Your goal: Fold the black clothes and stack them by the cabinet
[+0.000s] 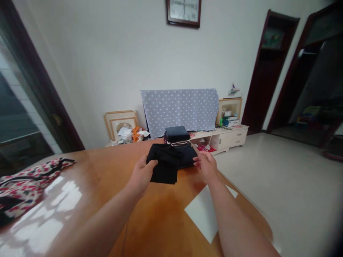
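Observation:
My left hand (143,174) pinches the left edge of a folded black garment (164,172), thumb on top, and holds it over the table. Just behind it lies a dark navy folded garment (187,157), partly covered by the black one. My right hand (206,165) hovers at the right end of the navy garment with its fingers loosely bent and apart; whether the fingertips touch the cloth I cannot tell. Farther back rises a stack of folded clothes (177,134), blue-grey on top with darker and pale layers below.
A white sheet (203,210) lies on the wooden table (150,221) under my right forearm. Patterned cloth (29,185) is spread at the left. Beyond the table stand a low white cabinet (232,140), a dotted cover (182,109) and framed pictures (122,121).

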Demonstrator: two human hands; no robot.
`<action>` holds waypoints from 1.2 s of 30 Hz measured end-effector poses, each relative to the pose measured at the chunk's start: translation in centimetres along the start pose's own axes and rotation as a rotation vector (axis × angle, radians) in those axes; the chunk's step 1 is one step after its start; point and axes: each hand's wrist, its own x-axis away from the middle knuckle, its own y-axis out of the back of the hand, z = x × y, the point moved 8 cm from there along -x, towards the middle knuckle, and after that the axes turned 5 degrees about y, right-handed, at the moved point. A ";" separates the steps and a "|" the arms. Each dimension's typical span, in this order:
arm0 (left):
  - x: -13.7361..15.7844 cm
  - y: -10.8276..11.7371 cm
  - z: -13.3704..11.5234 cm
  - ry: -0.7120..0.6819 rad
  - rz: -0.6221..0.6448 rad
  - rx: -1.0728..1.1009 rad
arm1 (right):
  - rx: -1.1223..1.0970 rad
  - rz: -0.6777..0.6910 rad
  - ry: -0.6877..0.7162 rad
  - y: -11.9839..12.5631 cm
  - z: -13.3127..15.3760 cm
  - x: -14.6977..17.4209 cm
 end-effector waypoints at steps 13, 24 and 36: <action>14.0 12.2 9.1 0.450 -0.036 0.046 | 0.473 -0.023 0.464 -3.7 8.4 1.6; 19.1 9.6 4.1 -0.262 0.028 -0.932 | 0.537 0.418 0.039 -7.8 6.9 10.2; 19.7 9.9 5.3 -0.249 -0.004 -0.779 | 0.240 0.769 -0.462 -11.5 1.0 28.2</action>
